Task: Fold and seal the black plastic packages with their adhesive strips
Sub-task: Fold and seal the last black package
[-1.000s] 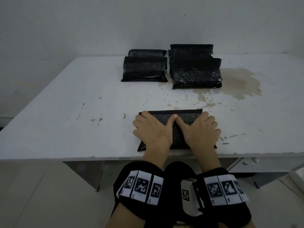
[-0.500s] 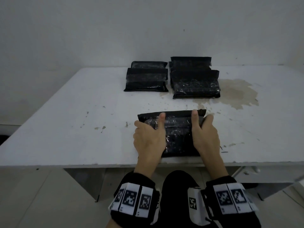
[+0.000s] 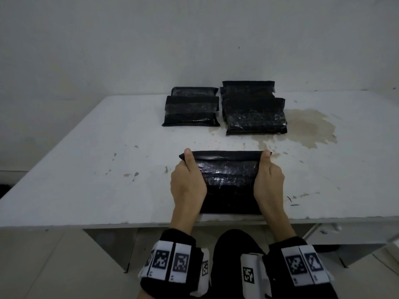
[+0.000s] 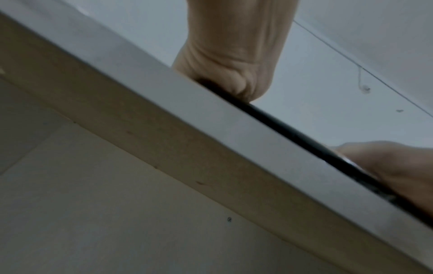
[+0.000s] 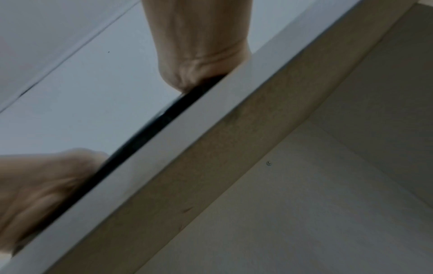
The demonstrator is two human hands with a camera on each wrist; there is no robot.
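Both wrist views show only the desk [image 4: 211, 118] edge; fingers hidden under the black package [image 3: 228, 182] near its front. Left hand [image 3: 187, 184] and right hand [image 3: 268, 182] pinch its far corners, thumbs on top

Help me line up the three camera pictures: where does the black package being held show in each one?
Head: the black package lies at centre near the table's front edge, between the left hand and right hand.
Left wrist: a thin dark strip above the table edge, running down to the right.
Right wrist: a thin dark strip running down to the left.
Shared landmark: the table's front edge.
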